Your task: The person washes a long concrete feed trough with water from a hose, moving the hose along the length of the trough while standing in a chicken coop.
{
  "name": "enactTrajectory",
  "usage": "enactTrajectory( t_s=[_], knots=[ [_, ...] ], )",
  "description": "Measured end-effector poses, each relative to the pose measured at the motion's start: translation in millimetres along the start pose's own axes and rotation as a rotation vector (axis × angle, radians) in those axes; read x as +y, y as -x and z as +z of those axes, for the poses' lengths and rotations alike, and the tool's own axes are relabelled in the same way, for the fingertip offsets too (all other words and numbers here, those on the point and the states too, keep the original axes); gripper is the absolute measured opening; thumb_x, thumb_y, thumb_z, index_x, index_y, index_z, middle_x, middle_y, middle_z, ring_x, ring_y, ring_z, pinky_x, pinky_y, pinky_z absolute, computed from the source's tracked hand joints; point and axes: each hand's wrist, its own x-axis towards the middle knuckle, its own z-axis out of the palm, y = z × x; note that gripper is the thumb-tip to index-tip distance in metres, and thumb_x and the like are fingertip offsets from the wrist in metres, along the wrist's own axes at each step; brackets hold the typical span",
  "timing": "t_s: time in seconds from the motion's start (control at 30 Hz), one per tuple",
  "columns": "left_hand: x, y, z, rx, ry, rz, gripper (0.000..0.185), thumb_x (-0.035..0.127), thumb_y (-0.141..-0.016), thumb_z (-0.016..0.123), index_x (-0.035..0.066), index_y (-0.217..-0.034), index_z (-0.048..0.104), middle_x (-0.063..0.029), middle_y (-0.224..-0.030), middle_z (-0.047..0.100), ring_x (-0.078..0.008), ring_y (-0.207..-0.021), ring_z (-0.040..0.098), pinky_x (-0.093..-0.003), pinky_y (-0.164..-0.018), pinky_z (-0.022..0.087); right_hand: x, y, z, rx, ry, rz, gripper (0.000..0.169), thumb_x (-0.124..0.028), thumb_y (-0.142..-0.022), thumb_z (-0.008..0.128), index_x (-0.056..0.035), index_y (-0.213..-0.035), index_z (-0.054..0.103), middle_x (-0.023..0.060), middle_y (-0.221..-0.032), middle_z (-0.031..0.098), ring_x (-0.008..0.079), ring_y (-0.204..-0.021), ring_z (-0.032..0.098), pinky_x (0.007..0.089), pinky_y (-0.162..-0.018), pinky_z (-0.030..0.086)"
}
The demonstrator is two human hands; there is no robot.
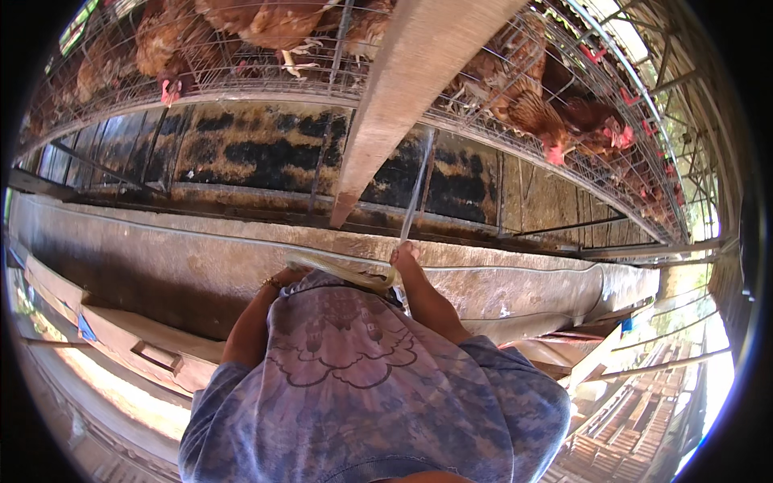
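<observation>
My right hand [404, 254] is closed around the end of a pale flexible hose [356, 275], in front of my body. From that hand a whitish stream of water [418, 187] runs out beneath the wire cages. My left hand [293, 276], below a bracelet on the wrist, is at the hose's other visible bend, beside my shirt; its fingers are mostly hidden, so its grip is unclear. Under the cages lies a floor [272, 151] with dark and brown patches, wet-looking in places.
Wire cages [338, 66] with brown hens [534, 118] run across the top. A wooden post [416, 78] stands between them. A thin line [199, 231] stretches along the concrete walkway [181, 253]. Wooden troughs or boxes [145, 344] stand at left.
</observation>
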Motion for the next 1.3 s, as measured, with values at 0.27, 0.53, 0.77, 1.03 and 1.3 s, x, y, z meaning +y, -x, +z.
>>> enactTrajectory(
  t_s=[0.27,0.53,0.77,1.03,1.3],
  knots=[
    [14.6,-8.0,-12.0,-0.143,-0.191,-0.049,0.032,0.026,-0.085,0.057,0.003,-0.107,0.062,-0.0091,-0.102,0.064,-0.0181,-0.092,0.058,-0.0336,-0.084,0.045,3.8,-78.6,-72.6,-0.297,0.228,-0.182,0.038,-0.031,-0.083,0.047,-0.0052,-0.056,0.054,0.0094,-0.05,0.052,0.0236,-0.043,0.056,0.0388,-0.039,0.045],
    [33.7,-55.8,10.7,-0.419,-0.346,-0.082,0.032,0.026,-0.084,0.057,0.003,-0.106,0.063,-0.0096,-0.1,0.066,-0.0191,-0.091,0.06,-0.0326,-0.083,0.045,-47.9,-15.1,-165.8,0.231,0.858,-0.371,0.032,-0.018,-0.074,0.045,0.0045,-0.092,0.059,0.0239,-0.079,0.062,0.033,-0.065,0.064,0.0418,-0.054,0.051],
    [53.7,-106.1,76.2,-0.573,-0.415,-0.036,0.032,0.025,-0.084,0.057,0.002,-0.105,0.064,-0.0101,-0.098,0.067,-0.0199,-0.09,0.062,-0.0318,-0.082,0.046,-80.0,7.8,-255.6,0.249,0.964,-0.366,0.038,-0.02,-0.077,0.046,0.0065,-0.103,0.055,0.0271,-0.094,0.06,0.0377,-0.085,0.06,0.043,-0.072,0.048],
    [93.3,-140.7,162.4,-0.48,-0.547,-0.086,0.029,0.023,-0.081,0.058,0.004,-0.102,0.066,-0.0148,-0.095,0.067,-0.0238,-0.087,0.064,-0.0329,-0.078,0.047,-113.6,-34.3,-325.0,0.255,1.017,-0.589,0.032,-0.018,-0.078,0.045,0.0089,-0.094,0.052,0.0305,-0.098,0.057,0.0438,-0.098,0.055,0.0452,-0.084,0.046],
    [99.8,-172.8,232.5,-0.348,-0.577,0.222,0.025,0.023,-0.08,0.059,0.005,-0.097,0.065,-0.0158,-0.092,0.065,-0.032,-0.088,0.062,-0.0372,-0.076,0.048,-124.5,-122.1,-393.6,0.231,1.039,-1.015,0.022,-0.013,-0.076,0.047,0.0058,-0.086,0.051,0.0309,-0.086,0.057,0.0433,-0.079,0.059,0.0446,-0.068,0.049]
  ],
)
